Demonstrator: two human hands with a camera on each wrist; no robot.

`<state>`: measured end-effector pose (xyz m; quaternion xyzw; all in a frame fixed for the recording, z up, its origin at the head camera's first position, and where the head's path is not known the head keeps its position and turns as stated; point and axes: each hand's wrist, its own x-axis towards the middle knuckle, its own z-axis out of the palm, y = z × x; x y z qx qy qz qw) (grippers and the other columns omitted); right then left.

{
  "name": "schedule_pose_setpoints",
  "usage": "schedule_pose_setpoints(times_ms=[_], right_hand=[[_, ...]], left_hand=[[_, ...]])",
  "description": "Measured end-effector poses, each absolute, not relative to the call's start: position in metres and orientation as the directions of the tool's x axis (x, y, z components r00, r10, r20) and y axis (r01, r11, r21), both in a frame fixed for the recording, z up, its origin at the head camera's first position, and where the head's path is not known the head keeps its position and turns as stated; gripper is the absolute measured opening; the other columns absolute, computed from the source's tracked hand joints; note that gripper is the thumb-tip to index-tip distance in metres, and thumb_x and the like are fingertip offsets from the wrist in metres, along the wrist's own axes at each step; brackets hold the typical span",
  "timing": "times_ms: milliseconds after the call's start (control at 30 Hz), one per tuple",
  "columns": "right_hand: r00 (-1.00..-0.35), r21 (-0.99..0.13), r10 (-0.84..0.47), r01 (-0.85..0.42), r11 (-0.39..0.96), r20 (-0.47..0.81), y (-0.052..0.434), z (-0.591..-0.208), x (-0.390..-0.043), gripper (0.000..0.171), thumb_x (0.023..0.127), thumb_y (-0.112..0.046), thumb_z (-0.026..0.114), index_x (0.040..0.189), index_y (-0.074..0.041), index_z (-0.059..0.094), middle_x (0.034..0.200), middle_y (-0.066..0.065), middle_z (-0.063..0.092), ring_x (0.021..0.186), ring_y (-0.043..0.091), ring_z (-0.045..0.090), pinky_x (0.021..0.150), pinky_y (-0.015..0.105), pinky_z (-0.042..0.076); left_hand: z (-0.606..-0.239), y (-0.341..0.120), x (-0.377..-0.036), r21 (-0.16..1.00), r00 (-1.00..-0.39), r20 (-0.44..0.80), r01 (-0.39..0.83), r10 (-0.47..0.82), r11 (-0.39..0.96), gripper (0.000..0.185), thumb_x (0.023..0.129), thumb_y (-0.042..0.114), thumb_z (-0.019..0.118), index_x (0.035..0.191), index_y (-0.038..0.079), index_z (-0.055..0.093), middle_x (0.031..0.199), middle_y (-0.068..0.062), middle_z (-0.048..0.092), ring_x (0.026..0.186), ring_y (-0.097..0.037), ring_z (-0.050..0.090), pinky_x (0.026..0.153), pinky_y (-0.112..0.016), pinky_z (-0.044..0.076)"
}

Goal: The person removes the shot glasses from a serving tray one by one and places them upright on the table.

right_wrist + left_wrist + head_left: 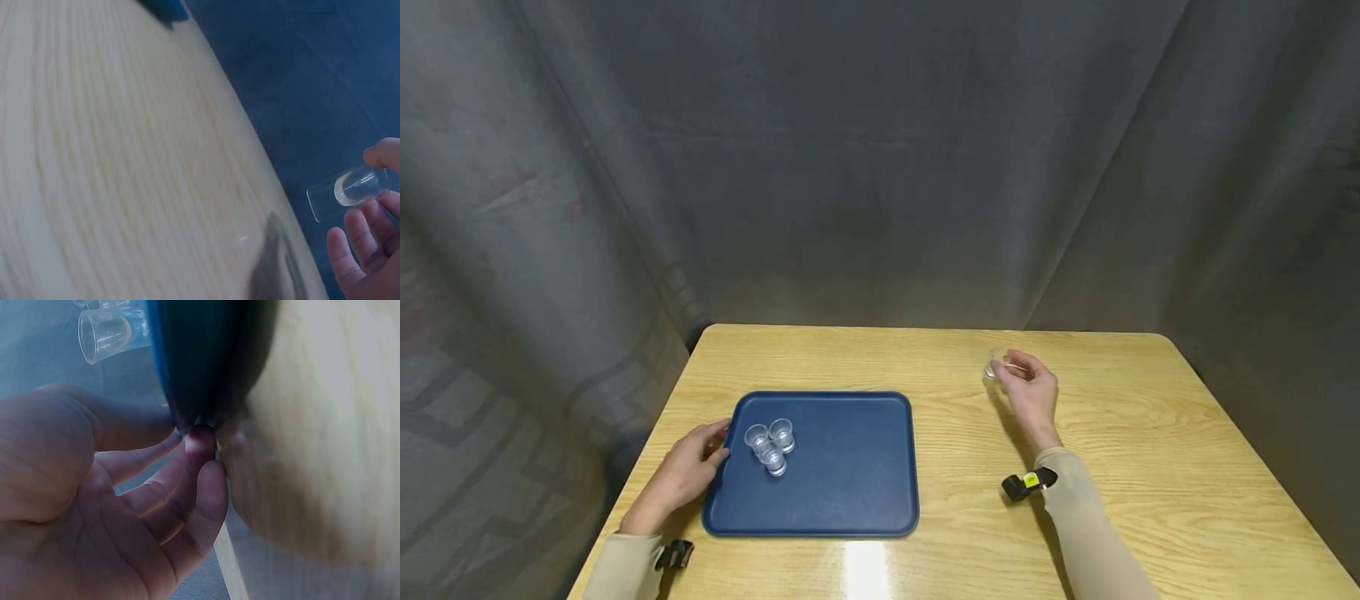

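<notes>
Head view shows a dark grey curtain [880, 183] beyond the far edge of a wooden table [1150, 450]. On the table's left half lies a navy tray [842, 467]. Its left rim is held by the left hand [683, 475], nearly closed, thumb and fingertips meeting at the edge. Toward the table's far right, the right hand [1032, 396] is partly open (some fingers stand apart in its wrist view), pinching a small clear glass [350, 187] between thumb and fingertips. Three similar glasses [773, 458] stand upright, clustered on the tray's left part.
</notes>
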<state>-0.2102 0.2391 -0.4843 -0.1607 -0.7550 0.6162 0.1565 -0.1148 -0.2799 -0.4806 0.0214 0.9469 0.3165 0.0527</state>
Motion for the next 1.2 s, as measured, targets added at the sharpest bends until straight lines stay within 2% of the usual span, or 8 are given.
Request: schedule_pose_setpoints(times_ms=[400, 600, 1200], right_hand=[[-0.884, -0.963, 0.459, 0.04, 0.267, 0.09, 0.25, -0.5, -0.214, 0.045, 0.094, -0.017, 0.081, 0.134, 0.002, 0.07, 0.133, 0.023, 0.069, 0.082, -0.017, 0.06, 0.073, 0.005, 0.049], [-0.887, -0.956, 0.457, 0.073, 0.284, 0.068, 0.251, -0.504, -0.212, 0.046, 0.095, -0.021, 0.08, 0.135, 0.0, 0.07, 0.133, 0.021, 0.069, 0.086, -0.013, 0.059, 0.073, 0.005, 0.049], [-0.89, -0.95, 0.45, 0.079, 0.301, 0.069, 0.254, -0.506, -0.209, 0.047, 0.096, -0.02, 0.079, 0.138, -0.002, 0.068, 0.134, 0.017, 0.068, 0.086, -0.015, 0.058, 0.076, 0.004, 0.046]], left_hand=[[-0.481, -0.28, -0.117, 0.611, -0.993, -0.081, 0.015, 0.081, 0.791, 0.049, 0.103, 0.003, 0.062, 0.15, -0.008, 0.053, 0.122, -0.021, 0.065, 0.099, -0.027, 0.061, 0.084, -0.044, 0.051], [-0.48, -0.281, -0.116, 0.611, -0.993, -0.088, 0.008, 0.078, 0.792, 0.049, 0.103, 0.003, 0.062, 0.151, -0.008, 0.052, 0.123, -0.022, 0.065, 0.1, -0.028, 0.061, 0.086, -0.046, 0.052], [-0.48, -0.28, -0.115, 0.609, -0.993, -0.093, 0.004, 0.076, 0.793, 0.05, 0.104, 0.003, 0.06, 0.152, -0.007, 0.051, 0.127, -0.025, 0.064, 0.102, -0.032, 0.061, 0.089, -0.049, 0.053]])
